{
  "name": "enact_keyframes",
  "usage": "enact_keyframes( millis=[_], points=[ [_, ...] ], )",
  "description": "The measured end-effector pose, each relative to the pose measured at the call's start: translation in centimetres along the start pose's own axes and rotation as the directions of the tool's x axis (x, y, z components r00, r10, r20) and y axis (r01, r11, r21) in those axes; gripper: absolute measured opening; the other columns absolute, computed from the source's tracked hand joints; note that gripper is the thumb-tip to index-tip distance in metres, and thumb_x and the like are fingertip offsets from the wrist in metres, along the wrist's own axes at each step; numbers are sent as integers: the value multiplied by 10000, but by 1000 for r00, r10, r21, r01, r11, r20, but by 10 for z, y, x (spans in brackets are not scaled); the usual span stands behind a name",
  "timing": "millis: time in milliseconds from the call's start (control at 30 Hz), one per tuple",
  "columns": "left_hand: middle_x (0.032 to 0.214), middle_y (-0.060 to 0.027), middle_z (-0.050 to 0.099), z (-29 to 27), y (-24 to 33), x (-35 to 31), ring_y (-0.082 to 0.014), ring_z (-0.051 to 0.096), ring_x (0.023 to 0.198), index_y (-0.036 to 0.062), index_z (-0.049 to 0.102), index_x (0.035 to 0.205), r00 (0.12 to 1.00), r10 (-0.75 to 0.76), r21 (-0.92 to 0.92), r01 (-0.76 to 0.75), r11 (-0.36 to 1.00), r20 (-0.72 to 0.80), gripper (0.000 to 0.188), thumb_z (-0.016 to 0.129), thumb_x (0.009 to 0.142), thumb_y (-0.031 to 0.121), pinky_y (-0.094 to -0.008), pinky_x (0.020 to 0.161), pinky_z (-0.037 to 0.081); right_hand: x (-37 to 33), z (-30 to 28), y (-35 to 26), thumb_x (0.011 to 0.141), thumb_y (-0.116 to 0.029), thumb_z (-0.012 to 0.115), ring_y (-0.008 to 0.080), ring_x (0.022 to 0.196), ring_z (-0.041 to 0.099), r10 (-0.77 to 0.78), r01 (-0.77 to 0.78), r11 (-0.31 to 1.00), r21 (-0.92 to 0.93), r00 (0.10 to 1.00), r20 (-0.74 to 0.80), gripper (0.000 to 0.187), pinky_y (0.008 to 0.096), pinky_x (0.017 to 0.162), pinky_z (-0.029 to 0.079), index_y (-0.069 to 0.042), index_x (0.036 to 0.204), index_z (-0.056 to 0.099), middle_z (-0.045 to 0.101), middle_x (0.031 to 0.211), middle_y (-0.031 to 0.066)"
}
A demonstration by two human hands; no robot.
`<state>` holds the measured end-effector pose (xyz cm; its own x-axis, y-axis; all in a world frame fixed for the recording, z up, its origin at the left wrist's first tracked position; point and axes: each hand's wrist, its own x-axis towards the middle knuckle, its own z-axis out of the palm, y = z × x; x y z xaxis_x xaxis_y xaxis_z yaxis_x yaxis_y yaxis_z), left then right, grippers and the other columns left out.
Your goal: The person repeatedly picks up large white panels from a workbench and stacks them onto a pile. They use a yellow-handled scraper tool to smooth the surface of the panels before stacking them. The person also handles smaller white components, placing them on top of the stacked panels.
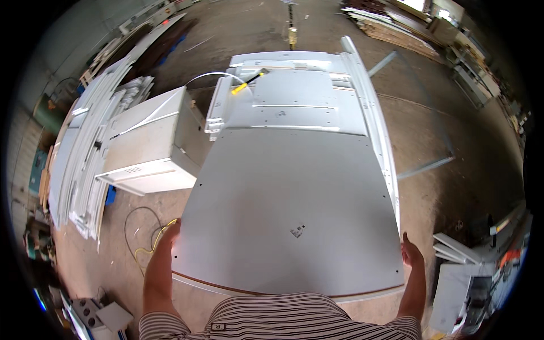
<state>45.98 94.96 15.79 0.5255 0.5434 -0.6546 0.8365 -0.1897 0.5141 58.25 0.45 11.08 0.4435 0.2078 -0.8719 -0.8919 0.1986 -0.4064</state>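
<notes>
A large grey-white panel lies flat in front of me, with small dark holes along its sides and a small label near its middle. At its left edge my left hand is closed, the fingers mostly hidden by the board. My right hand is at the opposite edge with its thumb up and its fingers curled against the side. A brown strip runs along the panel's near edge. Beyond it lie smaller white panels, and a hammer with a yellow and black handle rests beside them.
Left of the panel stands a white cabinet, with stacked white boards farther left. A yellow cable lies on the floor near my left arm. Long white strips line the right side. More boards lean at the lower right.
</notes>
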Motion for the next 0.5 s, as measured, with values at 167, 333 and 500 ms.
enact_keyframes(
  millis=[167,333,500],
  points=[
    [1212,-186,596,13,14,-27,-261,536,1167,7,557,1256,972,-150,-48,143,989,-181,678,368,937,575,-398,957,419,184,51,-80,978,-519,352,229,894,571,-570,451,816,-361,729,-379,620,314,867,433,38,1143,567,600,1019,131],
    [1123,-175,638,-12,62,-83,-350,571,1095,57,662,1063,937,-18,318,136,938,-349,642,267,952,551,-465,946,411,200,78,-76,943,-474,408,279,1059,542,-573,412,813,-411,688,-445,598,426,910,435,29,1250,506,564,1171,194],
    [1018,-162,667,-57,69,-136,-367,598,1006,76,675,993,895,41,285,98,954,-444,615,264,971,533,-458,866,450,163,134,-97,999,-367,301,281,1364,304,-487,403,814,-419,866,-114,521,520,1122,196,-101,1446,332,363,1468,145]
  ],
)
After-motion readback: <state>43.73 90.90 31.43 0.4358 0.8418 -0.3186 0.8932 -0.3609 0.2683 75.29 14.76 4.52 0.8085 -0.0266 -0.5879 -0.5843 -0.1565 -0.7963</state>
